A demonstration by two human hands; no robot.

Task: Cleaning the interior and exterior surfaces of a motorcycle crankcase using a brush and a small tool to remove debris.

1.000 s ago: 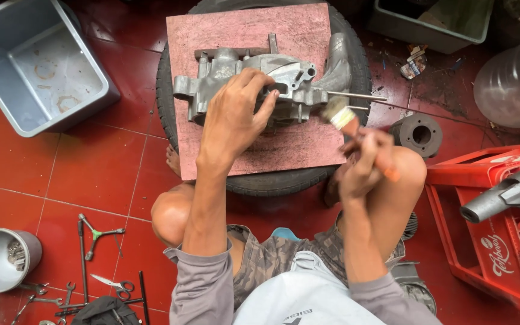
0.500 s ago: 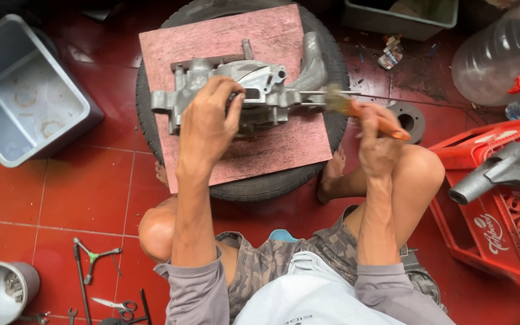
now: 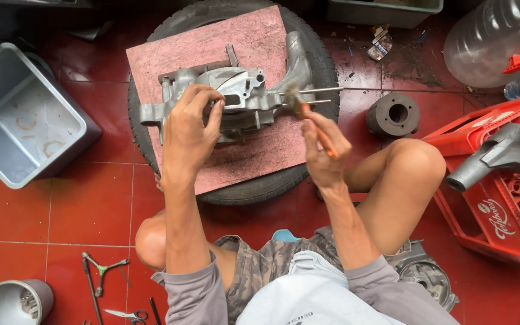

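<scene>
Engine casing (image 3: 236, 96) lies on pink board (image 3: 236, 138). Left hand (image 3: 189, 129) grips casing's near edge, fingers curled. Right hand (image 3: 323, 150), right of casing, pinches brush (image 3: 308, 117), bristles touching casing.

Head camera looks steeply down (fairly near) over the tiled floor (image 3: 91, 210).

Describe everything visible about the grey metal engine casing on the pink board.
The engine casing looks like dull grey cast metal, irregular in shape, with ribs, lugs, round bores and a curved arm rising at its right end. Two thin rods stick out to the right. It lies flat on a worn pink board set on a black tyre. The left hand rests on its middle, fingers curled over an edge. The right hand holds an orange-handled brush whose bristles touch its right side.
</scene>
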